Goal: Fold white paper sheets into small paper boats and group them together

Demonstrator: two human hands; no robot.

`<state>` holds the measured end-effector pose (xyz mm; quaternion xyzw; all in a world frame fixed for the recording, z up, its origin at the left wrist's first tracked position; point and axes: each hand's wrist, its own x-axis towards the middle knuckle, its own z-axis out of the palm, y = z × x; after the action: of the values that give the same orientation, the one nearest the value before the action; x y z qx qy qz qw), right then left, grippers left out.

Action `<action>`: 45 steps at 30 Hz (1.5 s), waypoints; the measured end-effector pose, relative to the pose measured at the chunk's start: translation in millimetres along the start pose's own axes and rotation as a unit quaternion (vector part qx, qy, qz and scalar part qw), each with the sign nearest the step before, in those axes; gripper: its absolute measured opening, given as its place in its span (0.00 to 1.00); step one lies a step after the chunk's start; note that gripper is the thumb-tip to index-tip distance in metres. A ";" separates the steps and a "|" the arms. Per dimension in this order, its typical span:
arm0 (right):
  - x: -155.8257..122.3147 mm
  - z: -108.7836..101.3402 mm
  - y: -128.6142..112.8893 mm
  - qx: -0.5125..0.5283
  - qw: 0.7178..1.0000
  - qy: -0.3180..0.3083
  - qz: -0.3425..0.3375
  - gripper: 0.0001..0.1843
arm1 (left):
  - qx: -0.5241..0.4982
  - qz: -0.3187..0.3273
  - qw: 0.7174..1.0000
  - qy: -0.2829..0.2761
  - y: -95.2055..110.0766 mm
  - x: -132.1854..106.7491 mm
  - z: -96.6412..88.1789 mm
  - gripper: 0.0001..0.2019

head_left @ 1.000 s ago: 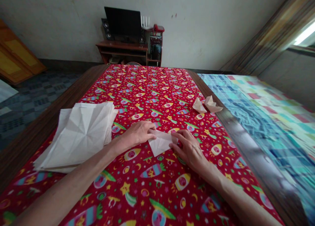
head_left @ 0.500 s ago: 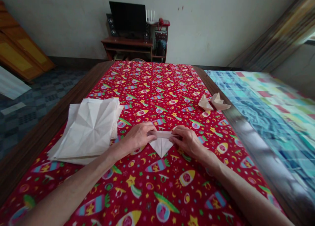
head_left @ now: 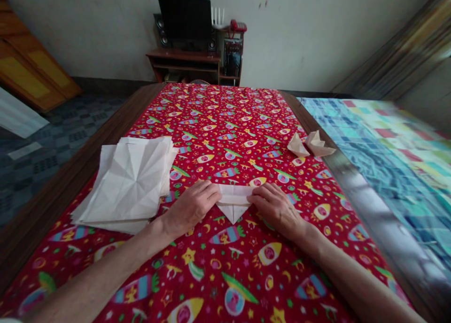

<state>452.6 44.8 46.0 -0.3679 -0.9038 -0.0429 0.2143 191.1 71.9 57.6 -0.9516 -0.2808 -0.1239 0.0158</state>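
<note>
Between my hands lies a small folded piece of white paper (head_left: 233, 200), with a flat band across its top and a point facing me. My left hand (head_left: 197, 202) grips its left end, fingers bent over the edge. On the right end, my right hand (head_left: 276, 205) pinches the paper in the same way. Both thumbs are partly hidden. To the left rests a stack of creased white paper sheets (head_left: 134, 180). Two folded paper boats (head_left: 298, 145) stand at the table's right edge, beyond my right hand.
A red patterned cloth (head_left: 229, 266) covers the wooden table (head_left: 116, 121). A bed with a checked blue cover (head_left: 352, 140) adjoins it on the right. At the far wall stands a desk (head_left: 183, 55) with a monitor (head_left: 185, 22) and a red telephone (head_left: 238, 26).
The band along the paper's top has been turned down toward me and now looks wider. My hands have moved slightly outward on it. The camera view has tilted a little.
</note>
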 end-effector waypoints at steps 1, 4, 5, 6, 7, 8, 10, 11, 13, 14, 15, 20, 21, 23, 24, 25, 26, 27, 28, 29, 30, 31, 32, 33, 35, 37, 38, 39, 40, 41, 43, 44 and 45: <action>-0.6 -1.6 -1.0 -0.009 1.000 -0.006 -0.006 0.12 | 0.008 0.001 1.000 -0.005 1.0 -2.1 -0.4 0.08; -2.3 -5.9 -4.4 -0.027 0.999 -0.028 -0.014 0.12 | 0.025 -0.006 0.999 -0.024 5.1 -8.1 -1.9 0.11; -3.0 -6.9 -5.6 -0.032 0.999 -0.038 -0.015 0.12 | 0.029 -0.013 0.999 -0.029 7.0 -10.0 -2.6 0.12; -3.8 -7.5 -6.9 -0.037 0.998 -0.048 -0.015 0.12 | 0.033 -0.021 0.999 -0.033 9.1 -11.6 -3.2 0.14; -4.9 -7.8 -8.2 -0.042 0.997 -0.058 -0.013 0.12 | 0.036 -0.029 0.998 -0.037 11.5 -13.0 -3.6 0.15; -6.2 -7.6 -9.4 -0.046 0.997 -0.065 -0.012 0.12 | 0.039 -0.037 0.998 -0.039 14.1 -14.0 -3.7 0.16; -9.8 -6.1 -11.6 -0.050 0.996 -0.071 -0.018 0.14 | 0.037 -0.056 0.997 -0.038 20.2 -14.6 -2.7 0.18; -11.8 -5.1 -12.5 -0.050 0.996 -0.070 -0.023 0.15 | 0.030 -0.065 0.997 -0.034 23.6 -14.1 -1.5 0.19; -15.6 -3.2 -14.6 -0.050 0.996 -0.062 -0.030 0.19 | 0.001 -0.071 0.997 -0.025 31.0 -11.3 1.6 0.20; -17.1 -2.7 -15.8 -0.048 0.997 -0.059 -0.028 0.20 | -0.018 -0.065 0.997 -0.025 34.9 -9.3 3.5 0.21; -17.9 -2.6 -17.3 -0.044 0.997 -0.060 -0.023 0.22 | -0.036 -0.054 0.998 -0.027 38.7 -6.9 5.3 0.22; -17.1 -6.5 -28.0 0.003 0.995 -0.098 0.004 0.27 | -0.070 -0.023 0.997 -0.031 51.4 1.0 12.3 0.24; -17.4 -7.2 -30.0 0.010 0.994 -0.106 0.011 0.27 | -0.071 -0.022 0.997 -0.033 51.9 0.9 12.7 0.25; -19.7 -7.9 -32.6 0.023 0.992 -0.124 0.027 0.30 | -0.073 -0.021 0.996 -0.042 51.0 -0.7 12.3 0.26; -21.7 -8.0 -33.2 0.029 0.990 -0.132 0.034 0.32 | -0.073 -0.020 0.996 -0.046 49.9 -1.9 11.7 0.26; -24.1 -7.9 -33.2 0.034 0.989 -0.139 0.039 0.34 | -0.072 -0.021 0.996 -0.049 48.5 -3.3 11.1 0.25; -26.8 -7.8 -32.9 0.037 0.988 -0.143 0.042 0.34 | -0.071 -0.022 0.996 -0.051 47.0 -4.7 10.5 0.25; -29.5 -7.7 -32.3 0.038 0.988 -0.145 0.044 0.34 | -0.069 -0.024 0.996 -0.054 45.4 -6.2 10.0 0.25; -32.0 -7.6 -31.5 0.038 0.987 -0.147 0.047 0.34 | -0.067 -0.024 0.996 -0.055 43.8 -7.8 9.7 0.24; -34.3 -7.6 -30.7 0.037 0.987 -0.147 0.051 0.34 | -0.064 -0.024 0.996 -0.055 42.2 -9.4 9.6 0.24; -36.3 -7.8 -30.0 0.035 0.987 -0.145 0.056 0.33 | -0.060 -0.025 0.996 -0.055 40.6 -11.1 9.4 0.24; -38.0 -8.0 -29.5 0.034 0.987 -0.143 0.061 0.33 | -0.055 -0.026 0.997 -0.055 39.1 -13.1 9.3 0.24; -39.3 -8.3 -29.0 0.033 0.987 -0.140 0.064 0.33 | -0.050 -0.027 0.997 -0.053 37.7 -15.1 9.0 0.24; -40.4 -8.6 -28.8 0.033 0.988 -0.136 0.067 0.34 | -0.046 -0.029 0.997 -0.052 36.2 -17.4 8.6 0.24; -41.6 -9.4 -28.6 0.028 0.989 -0.127 0.072 0.34 | -0.036 -0.038 0.997 -0.048 33.3 -22.3 7.3 0.23; -42.2 -10.5 -28.8 0.022 0.989 -0.121 0.076 0.33 | -0.024 -0.047 0.998 -0.047 30.2 -27.9 5.9 0.23; -42.3 -11.0 -29.1 0.021 0.990 -0.118 0.078 0.33 | -0.018 -0.049 0.998 -0.045 28.7 -31.0 5.3 0.23; -42.5 -11.6 -29.3 0.021 0.990 -0.114 0.080 0.32 | -0.014 -0.050 0.998 -0.042 27.2 -34.2 4.6 0.23; -42.7 -12.0 -29.5 0.022 0.990 -0.107 0.084 0.31 | -0.013 -0.050 0.998 -0.039 25.7 -37.5 4.0 0.23; -43.0 -12.3 -29.6 0.023 0.991 -0.099 0.088 0.30 | -0.013 -0.051 0.998 -0.036 24.4 -40.6 3.5 0.23; -43.2 -12.2 -29.5 0.023 0.992 -0.079 0.098 0.26 | -0.020 -0.057 0.998 -0.028 21.8 -45.4 2.4 0.23; -42.7 -11.6 -29.3 0.021 0.992 -0.069 0.104 0.24 | -0.026 -0.062 0.998 -0.021 20.3 -46.3 1.9 0.22; -41.4 -10.8 -28.8 0.018 0.992 -0.056 0.107 0.22 | -0.035 -0.069 0.997 -0.009 18.5 -45.8 1.6 0.20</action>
<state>463.2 -5.4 40.7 -0.4605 -0.8705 0.0173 0.1730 164.3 32.1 45.5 -0.9309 -0.3416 -0.1259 -0.0287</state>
